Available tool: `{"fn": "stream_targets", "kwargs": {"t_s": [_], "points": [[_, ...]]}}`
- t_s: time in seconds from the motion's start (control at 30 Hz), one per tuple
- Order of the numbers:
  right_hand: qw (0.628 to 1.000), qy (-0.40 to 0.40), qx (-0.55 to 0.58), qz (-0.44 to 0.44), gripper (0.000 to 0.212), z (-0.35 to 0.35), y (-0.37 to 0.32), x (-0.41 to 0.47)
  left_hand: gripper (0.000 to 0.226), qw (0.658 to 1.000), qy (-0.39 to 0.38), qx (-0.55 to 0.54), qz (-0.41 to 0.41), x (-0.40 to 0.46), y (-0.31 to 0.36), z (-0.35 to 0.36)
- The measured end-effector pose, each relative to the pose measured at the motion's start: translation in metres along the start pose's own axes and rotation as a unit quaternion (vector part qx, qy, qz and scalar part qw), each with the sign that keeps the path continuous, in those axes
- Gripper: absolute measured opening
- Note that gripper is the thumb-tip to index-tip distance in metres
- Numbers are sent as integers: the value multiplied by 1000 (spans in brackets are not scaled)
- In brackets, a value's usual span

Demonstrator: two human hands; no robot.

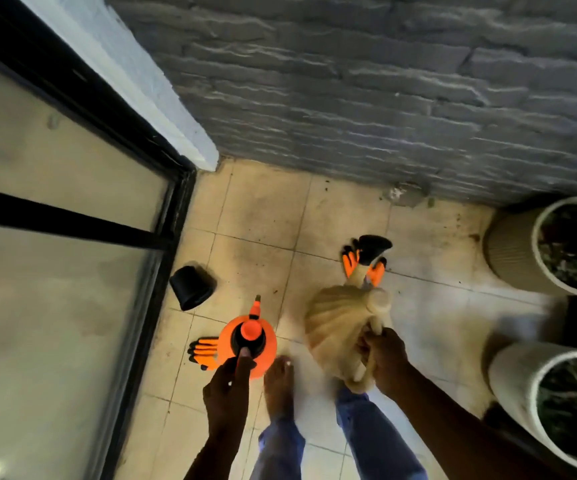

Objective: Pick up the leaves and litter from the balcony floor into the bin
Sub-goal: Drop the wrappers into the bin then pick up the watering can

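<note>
Both hands are occupied: the left hand (pixel 226 382) curls its fingers round the handle of an orange pressure sprayer (pixel 247 344), and the right hand (pixel 382 358) clamps its fingers on the gathered neck of a cream ribbed bag or cloth (pixel 339 327), whose contents stay hidden. With nothing free, picking litter risks dropping the sprayer or spilling the bundle. A bare foot (pixel 278 386) stands on the tiled floor (pixel 263 209), where dark specks of leaf litter (pixel 460 220) lie scattered near the stone wall. Two white planters (pixel 571 244) hold soil and green blades; a small black pot (pixel 191 287) lies tipped on its side. Orange gloves (pixel 365 259) lie nearby. No bin plainly shows.
</note>
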State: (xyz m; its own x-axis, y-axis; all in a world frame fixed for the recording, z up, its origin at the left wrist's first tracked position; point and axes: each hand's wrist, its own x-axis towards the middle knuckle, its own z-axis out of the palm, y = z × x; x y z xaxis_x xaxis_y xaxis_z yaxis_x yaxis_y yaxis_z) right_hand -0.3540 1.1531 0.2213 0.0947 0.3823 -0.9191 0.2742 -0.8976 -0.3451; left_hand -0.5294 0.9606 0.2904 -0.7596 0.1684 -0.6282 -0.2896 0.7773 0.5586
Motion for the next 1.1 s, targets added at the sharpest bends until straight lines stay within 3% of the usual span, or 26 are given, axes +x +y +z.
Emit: {"fn": "stream_targets", "kwargs": {"t_s": [0.1,0.2,0.33,0.47,0.6,0.87,0.93,1.1], "points": [[997,39,-64,-6,18,-24,25,-8,43,999,-33,13,11,-13,-1,-3],[993,104,-50,-4,18,-42,47,-15,35,995,-89,42,12,-16,-9,-3],[987,162,9,-1,49,-66,96,-13,45,980,-164,105,35,-14,-29,-8],[977,188,99,4,63,-74,127,-47,49,962,-228,134,68,-27,-39,-20],[977,185,107,-14,40,-79,143,-99,58,944,-264,188,61,-29,-56,-21],[972,211,105,0,47,-116,271,-138,51,904,-295,292,98,-53,-110,-8],[968,225,114,6,53,-127,298,-158,54,870,-326,344,133,-62,-121,-1],[955,252,156,32,41,-144,383,-188,58,785,-397,431,205,-107,-143,14]]}}
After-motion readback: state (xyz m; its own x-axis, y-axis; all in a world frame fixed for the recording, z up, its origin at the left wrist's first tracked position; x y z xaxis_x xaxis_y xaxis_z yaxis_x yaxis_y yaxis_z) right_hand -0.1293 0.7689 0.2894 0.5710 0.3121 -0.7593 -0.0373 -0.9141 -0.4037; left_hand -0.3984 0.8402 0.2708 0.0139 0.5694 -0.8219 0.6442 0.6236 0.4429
